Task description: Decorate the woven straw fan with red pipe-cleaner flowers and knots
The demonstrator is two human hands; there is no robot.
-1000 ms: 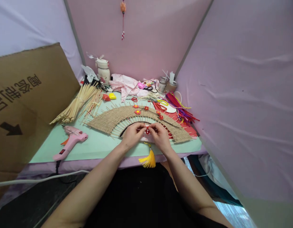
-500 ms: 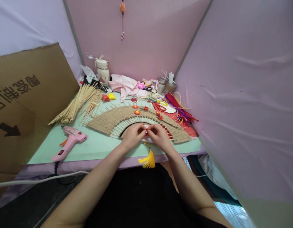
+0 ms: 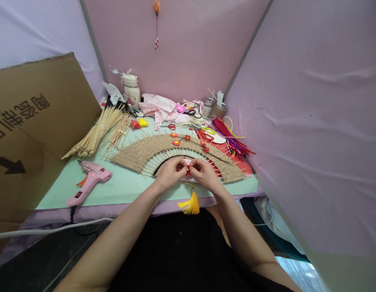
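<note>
A large fan (image 3: 154, 147) of thin sticks, with a wide twine band and red flowers, lies on the mint-green table sheet (image 3: 127, 190). At its lower middle, my left hand (image 3: 171, 172) and my right hand (image 3: 203, 172) meet with fingers pinched. Between the fingertips is a small red piece (image 3: 188, 170), too covered to name; both hands are closed on it. White cloth or paper shows around it, partly hidden by my fingers. From the fan's base a yellow tassel (image 3: 191, 202) hangs over the table's front edge.
To the left lies a pink glue gun (image 3: 90, 182), near bundled sticks (image 3: 96, 134) and a cardboard box (image 3: 38, 134). Scissors (image 3: 208, 130) and coloured pipe cleaners (image 3: 230, 136) lie at back right. A cream bottle (image 3: 131, 91) stands behind, beside pink cloth (image 3: 159, 107).
Both hands stay at the fan's base in nearly the same pinch. Slightly more of the red piece shows between the fingertips. The view has shifted a little.
</note>
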